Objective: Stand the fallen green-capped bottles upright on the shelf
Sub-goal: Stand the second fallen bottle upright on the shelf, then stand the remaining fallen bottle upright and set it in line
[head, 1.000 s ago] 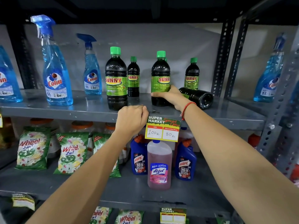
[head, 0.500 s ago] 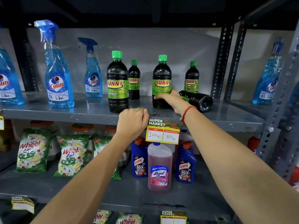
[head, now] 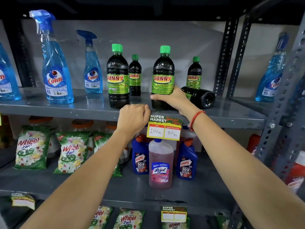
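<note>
Several dark green-capped Sunny bottles stand on the grey shelf [head: 66, 111]. My right hand [head: 173, 100] wraps the lower body of an upright front bottle [head: 163, 70]. Just right of it, one bottle [head: 200, 96] lies on its side with its base facing me; its cap is hidden. Another large bottle [head: 117, 76] stands front left, and two smaller ones [head: 135, 75] [head: 194, 71] stand behind. My left hand [head: 133, 119] is curled over the shelf's front edge, beside the price tag [head: 164, 128].
Blue Colin spray bottles [head: 56, 71] [head: 92, 68] stand at the left of the same shelf, another [head: 270, 75] on the right bay. A perforated upright post [head: 224, 55] rises right of the fallen bottle. Below sit Harpic and Lizol bottles [head: 160, 164] and Wheel packets [head: 33, 146].
The view has shifted slightly. My right hand has kept its hold on the upright front bottle, sliding a little lower on it. The left hand has stayed on the shelf edge.
</note>
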Motion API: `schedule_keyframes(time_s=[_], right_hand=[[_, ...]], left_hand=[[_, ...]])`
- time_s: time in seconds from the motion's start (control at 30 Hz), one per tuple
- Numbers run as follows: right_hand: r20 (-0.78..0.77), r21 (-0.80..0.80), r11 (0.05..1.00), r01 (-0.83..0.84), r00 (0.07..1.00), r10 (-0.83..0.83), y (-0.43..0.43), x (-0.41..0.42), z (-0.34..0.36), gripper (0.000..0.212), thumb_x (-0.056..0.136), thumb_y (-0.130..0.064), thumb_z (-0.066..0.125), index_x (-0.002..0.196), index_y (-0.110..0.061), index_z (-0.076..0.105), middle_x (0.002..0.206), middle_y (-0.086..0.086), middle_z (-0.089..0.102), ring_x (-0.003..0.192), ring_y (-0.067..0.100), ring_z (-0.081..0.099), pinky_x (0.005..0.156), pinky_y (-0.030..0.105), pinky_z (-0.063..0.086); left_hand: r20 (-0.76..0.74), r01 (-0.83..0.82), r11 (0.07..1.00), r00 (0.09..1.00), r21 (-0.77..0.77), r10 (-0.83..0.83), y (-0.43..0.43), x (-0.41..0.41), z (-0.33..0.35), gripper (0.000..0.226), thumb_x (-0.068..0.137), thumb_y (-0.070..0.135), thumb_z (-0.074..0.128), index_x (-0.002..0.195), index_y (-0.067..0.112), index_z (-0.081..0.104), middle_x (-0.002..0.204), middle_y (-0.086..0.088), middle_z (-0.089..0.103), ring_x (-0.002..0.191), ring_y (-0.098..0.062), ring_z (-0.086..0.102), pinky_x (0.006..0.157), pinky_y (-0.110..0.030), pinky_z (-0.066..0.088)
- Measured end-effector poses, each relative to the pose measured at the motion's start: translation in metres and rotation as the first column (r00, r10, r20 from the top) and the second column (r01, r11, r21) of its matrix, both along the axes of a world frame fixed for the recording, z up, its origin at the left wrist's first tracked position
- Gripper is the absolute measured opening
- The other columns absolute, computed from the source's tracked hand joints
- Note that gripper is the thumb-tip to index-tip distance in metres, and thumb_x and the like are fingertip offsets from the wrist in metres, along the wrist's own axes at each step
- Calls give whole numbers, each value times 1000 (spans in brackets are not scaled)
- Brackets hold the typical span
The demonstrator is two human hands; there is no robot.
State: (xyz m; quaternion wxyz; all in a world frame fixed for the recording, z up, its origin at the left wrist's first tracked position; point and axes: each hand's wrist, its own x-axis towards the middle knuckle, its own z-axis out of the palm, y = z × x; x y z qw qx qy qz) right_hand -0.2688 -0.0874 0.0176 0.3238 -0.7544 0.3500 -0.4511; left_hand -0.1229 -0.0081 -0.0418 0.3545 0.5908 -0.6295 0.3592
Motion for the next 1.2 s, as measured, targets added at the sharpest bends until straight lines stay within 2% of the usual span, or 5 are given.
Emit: schedule_keyframes(time_s=[0.33, 0.53, 0.63, 0.87, 1.2], right_hand=[[-3, -5, 999, -54, 999, 54, 17, -10, 0, 38, 63, -41, 87, 93, -34, 64, 100, -10, 70, 104, 12, 64, 96, 33, 51], [43, 83, 997, -7, 999, 3, 5, -51, 37, 67, 75, -57, 71, 122, -13, 55, 109, 2, 65, 96, 16, 64, 84, 34, 54], [220, 12, 979, 206, 954, -203, -16, -65, 54, 23, 90, -38, 60, 90, -16, 61, 87, 8, 64, 81, 22, 63, 76, 32, 52], [-644, -80, 894, 441, 662, -384, -39, -76, 48, 59, 78, -51, 72, 117, -8, 58, 107, 10, 62, 79, 24, 56, 71, 29, 44], [7, 433, 871, 232, 965, -261, -58, -94, 36, 57, 73, -34, 79, 117, -4, 59, 100, 14, 68, 79, 26, 66, 62, 31, 53]], left_hand=[[-46, 83, 995, 995, -52, -85, 3, -3, 2, 45, 91, 23, 32, 53, 9, 53, 50, -4, 57, 42, -26, 51, 44, -24, 21], [-175, 167, 942, 959, -292, -224, 16, -31, -2, 31, 90, 17, 40, 94, 2, 67, 91, -12, 67, 74, -21, 59, 61, -27, 39], [-74, 328, 906, 930, -268, -359, 10, -73, 6, 29, 88, 16, 42, 91, 1, 67, 87, -13, 64, 77, -24, 58, 65, -34, 45], [-56, 110, 993, 993, 38, -108, -25, -147, 16, 33, 87, 22, 40, 76, 1, 63, 80, -17, 64, 73, -35, 59, 56, -37, 41], [13, 74, 993, 997, -97, -73, -41, -137, -2, 46, 87, 23, 38, 48, 9, 57, 46, -8, 59, 38, -27, 52, 48, -25, 25]])
